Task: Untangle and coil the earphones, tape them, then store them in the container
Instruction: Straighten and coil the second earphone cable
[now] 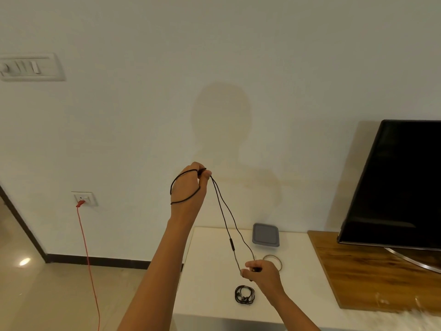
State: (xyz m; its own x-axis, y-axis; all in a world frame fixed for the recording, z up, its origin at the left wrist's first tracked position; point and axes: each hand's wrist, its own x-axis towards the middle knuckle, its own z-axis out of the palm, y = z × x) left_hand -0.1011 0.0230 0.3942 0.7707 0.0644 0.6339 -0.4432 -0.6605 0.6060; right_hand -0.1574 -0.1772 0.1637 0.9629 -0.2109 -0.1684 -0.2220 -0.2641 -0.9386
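Observation:
My left hand [189, 187] is raised high and pinches black earphones [226, 218] between thumb and fingers, with a loop of the cable lying around the back of the hand. Two strands hang down to my right hand [261, 271], which grips their earbud ends just above the white table [210, 271]. A second pair of earphones [244, 294], coiled, lies on the table below my right hand. A grey lidded container [265, 235] stands at the table's back. A roll of clear tape [274, 261] lies flat beside my right hand.
A black television [401, 185] stands on a wooden board [358, 275] to the right. A red cable [88, 259] hangs from a wall socket [83, 199] on the left down to the tiled floor. A switch panel [31, 66] is on the wall, upper left.

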